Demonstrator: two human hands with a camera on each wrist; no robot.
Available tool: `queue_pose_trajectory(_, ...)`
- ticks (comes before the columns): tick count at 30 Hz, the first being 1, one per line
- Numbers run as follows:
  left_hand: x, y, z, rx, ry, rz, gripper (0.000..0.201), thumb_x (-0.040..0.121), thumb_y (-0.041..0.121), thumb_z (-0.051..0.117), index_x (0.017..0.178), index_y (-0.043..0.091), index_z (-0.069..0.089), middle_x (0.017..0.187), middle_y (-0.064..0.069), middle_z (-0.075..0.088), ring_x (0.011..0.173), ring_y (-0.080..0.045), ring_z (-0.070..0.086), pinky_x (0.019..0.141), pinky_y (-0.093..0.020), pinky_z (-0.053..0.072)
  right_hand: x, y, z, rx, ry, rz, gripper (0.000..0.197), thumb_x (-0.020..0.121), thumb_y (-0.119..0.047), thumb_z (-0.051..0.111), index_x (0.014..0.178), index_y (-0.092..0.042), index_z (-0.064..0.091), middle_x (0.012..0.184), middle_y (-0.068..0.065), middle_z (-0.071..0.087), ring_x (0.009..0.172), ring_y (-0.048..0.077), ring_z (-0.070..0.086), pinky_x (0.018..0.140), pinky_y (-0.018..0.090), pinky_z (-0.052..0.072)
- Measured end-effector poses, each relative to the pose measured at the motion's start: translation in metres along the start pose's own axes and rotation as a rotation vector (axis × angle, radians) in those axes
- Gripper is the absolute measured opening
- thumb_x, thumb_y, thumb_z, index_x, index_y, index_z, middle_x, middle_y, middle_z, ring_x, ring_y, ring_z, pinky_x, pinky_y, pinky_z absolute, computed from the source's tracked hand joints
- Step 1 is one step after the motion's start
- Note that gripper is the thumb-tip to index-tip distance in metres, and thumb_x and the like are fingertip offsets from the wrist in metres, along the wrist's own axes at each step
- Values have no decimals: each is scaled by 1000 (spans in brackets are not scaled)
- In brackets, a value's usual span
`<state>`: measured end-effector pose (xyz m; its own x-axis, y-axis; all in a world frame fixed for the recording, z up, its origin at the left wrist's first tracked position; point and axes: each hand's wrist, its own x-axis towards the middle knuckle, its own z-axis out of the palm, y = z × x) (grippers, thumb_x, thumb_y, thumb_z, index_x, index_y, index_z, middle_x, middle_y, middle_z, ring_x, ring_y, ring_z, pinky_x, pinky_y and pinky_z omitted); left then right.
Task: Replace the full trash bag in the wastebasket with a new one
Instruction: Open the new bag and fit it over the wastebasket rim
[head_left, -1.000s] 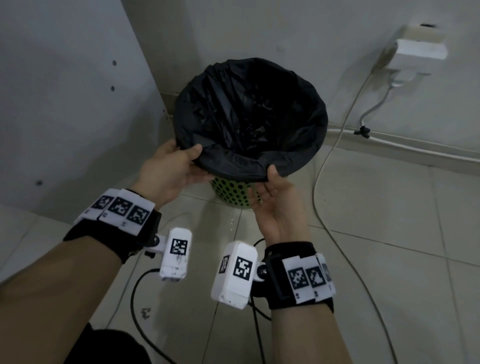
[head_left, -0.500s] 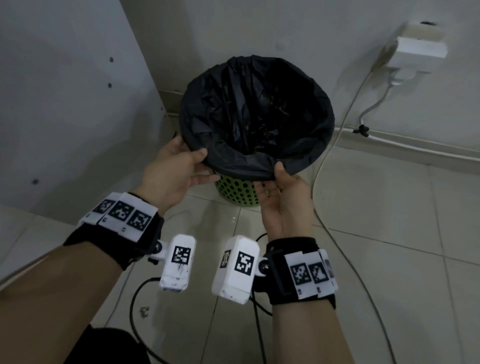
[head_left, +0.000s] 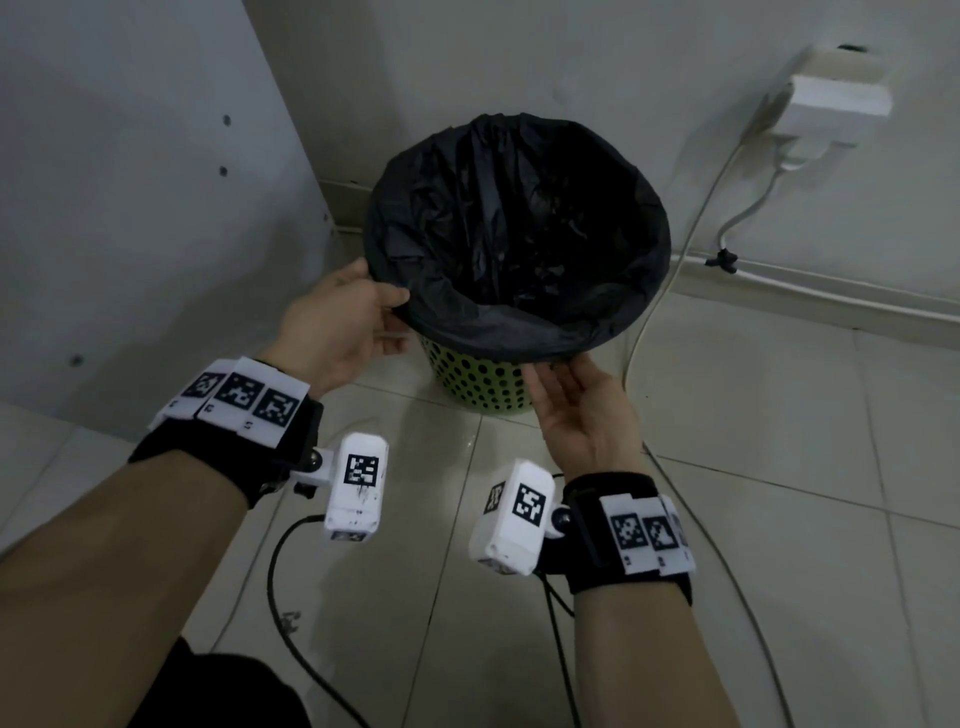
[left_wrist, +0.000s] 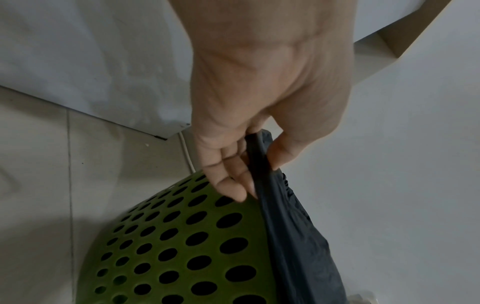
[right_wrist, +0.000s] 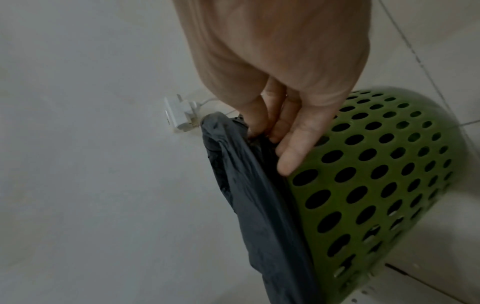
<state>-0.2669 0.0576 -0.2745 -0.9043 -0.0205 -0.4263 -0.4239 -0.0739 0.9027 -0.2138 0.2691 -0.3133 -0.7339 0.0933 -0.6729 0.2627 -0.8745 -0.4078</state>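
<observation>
Dim, flat, cool-grey light; shadows soft. Wide-angle bending at edges. Right wrist view motion-blurred; trash bag (head_left: 519, 249) interior near black.

No word, number or brand can be read. Only black-and-white square code markers (head_left: 241, 395) show: three on the left wrist band (head_left: 223, 452) at 8 o'clock, one facing up on the left wrist camera (head_left: 358, 512) and the right wrist camera (head_left: 506, 540) at 6 o'clock, and a row on the right wrist band (head_left: 608, 493) at 4 o'clock. The print under them is too small to read.
</observation>
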Motion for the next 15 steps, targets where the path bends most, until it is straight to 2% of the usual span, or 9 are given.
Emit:
queue_pose_trajectory(4,-1,1,2,-112,-13,-11,36,96,-3,46,125,16,58,107,-7,71,81,-25,71,66,-38,60,2,-10,2,-19,-24,35,19,97,3,47,99,2,65,88,12,68,80,22,65,67,35,63)
queue_pose_trajectory(6,-1,1,7,-158,36,6,38,98,-5,45,131,11,55,109,-6,71,79,-20,74,62,-34,61,2,-10,2,-1,-72,18,24,98,4,42,106,1,64,93,12,68,85,23,65,76,37,63)
queue_pose_trajectory(8,0,0,12,-174,95,22,38,98,-5,47,133,7,55,109,-5,70,85,-19,72,59,-31,61,5,-8,-1,-1,-102,1,29,100,2,39,117,-1,62,100,12,67,91,23,65,85,41,59)
queue_pose_trajectory(10,0,-1,15,-181,123,34,37,98,-5,48,133,7,55,109,-4,70,89,-20,71,58,-30,60,7,-7,-3,-26,-98,0,28,101,1,37,114,-5,61,94,9,65,83,20,64,83,43,57)
queue_pose_trajectory(13,2,-3,19,-195,156,32,35,98,-5,48,129,10,57,104,0,71,86,-17,72,56,-30,60,8,-9,-5,-36,-80,-6,26,99,2,36,105,-8,59,77,4,59,66,15,55,82,42,55)
queue_pose_trajectory(15,2,-4,21,-182,160,36,36,98,-5,47,129,12,57,108,-1,71,88,-19,72,58,-31,60,7,-8,-5,-29,-95,-13,25,100,1,36,102,-10,58,74,3,54,61,13,50,83,41,52)
